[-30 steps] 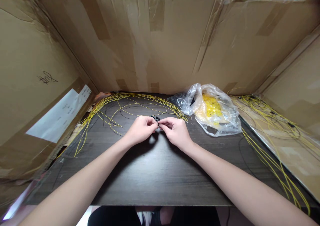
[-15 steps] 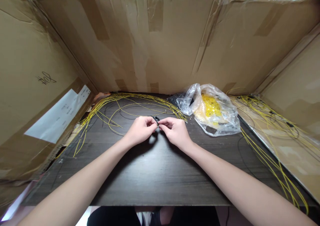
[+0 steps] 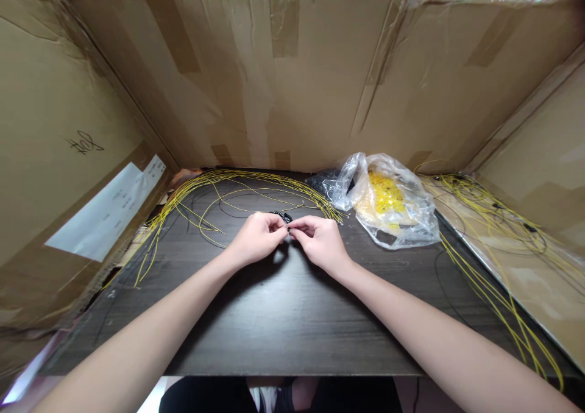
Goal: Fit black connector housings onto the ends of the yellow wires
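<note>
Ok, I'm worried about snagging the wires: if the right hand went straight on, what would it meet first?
Probably the small black part between the hands, then the left hand; the right hand is already very close, and depth is hard to judge.

A head-worn camera looks forward and down (close above) at the left hand (image 3: pixel 258 239) and right hand (image 3: pixel 322 242).

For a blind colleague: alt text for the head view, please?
Left hand and right hand pinch a small black part above a dark table; yellow wires lie nearby, and a plastic bag of yellow pieces sits right, within cardboard walls.
</note>
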The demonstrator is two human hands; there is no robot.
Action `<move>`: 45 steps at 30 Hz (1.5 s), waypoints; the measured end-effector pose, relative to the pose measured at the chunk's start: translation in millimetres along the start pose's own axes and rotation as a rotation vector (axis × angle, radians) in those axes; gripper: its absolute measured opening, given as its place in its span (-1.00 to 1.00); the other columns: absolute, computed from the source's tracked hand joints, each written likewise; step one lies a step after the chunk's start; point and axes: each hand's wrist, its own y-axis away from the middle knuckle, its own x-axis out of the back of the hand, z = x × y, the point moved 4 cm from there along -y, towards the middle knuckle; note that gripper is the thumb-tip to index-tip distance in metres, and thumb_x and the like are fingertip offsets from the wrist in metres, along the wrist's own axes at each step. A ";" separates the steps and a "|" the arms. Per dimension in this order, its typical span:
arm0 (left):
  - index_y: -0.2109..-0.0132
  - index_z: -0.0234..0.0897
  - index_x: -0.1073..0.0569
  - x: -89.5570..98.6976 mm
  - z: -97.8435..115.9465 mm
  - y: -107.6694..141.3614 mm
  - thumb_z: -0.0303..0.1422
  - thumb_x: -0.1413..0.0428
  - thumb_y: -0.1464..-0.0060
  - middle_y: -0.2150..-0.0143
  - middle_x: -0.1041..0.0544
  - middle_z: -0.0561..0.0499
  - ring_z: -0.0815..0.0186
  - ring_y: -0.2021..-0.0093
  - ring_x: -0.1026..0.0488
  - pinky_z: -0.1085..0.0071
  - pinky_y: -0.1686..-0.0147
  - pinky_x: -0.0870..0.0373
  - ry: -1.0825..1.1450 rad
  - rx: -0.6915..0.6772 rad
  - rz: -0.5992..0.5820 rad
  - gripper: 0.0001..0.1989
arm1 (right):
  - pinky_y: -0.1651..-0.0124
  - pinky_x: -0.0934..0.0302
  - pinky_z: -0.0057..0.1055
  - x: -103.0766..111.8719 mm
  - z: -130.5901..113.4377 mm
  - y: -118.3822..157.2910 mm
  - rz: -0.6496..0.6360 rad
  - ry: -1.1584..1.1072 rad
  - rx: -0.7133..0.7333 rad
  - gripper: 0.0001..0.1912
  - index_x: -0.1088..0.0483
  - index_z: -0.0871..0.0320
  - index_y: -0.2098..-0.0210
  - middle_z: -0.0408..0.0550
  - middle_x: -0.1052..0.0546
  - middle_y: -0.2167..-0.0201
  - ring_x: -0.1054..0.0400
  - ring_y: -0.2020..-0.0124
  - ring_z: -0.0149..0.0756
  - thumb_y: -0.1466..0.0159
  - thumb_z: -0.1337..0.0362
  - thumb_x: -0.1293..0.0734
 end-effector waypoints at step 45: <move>0.33 -0.30 -0.55 12.0 13.7 5.3 -0.38 -0.05 -0.15 0.37 -0.56 0.00 0.35 0.40 -0.39 0.44 0.36 -0.22 -0.254 -0.292 0.098 -0.81 | 0.27 -0.37 -0.42 11.0 -5.0 -4.6 0.002 0.083 0.069 -0.82 -0.55 0.16 0.22 -0.06 -0.61 0.32 -0.48 0.35 -0.32 -0.20 0.36 -0.34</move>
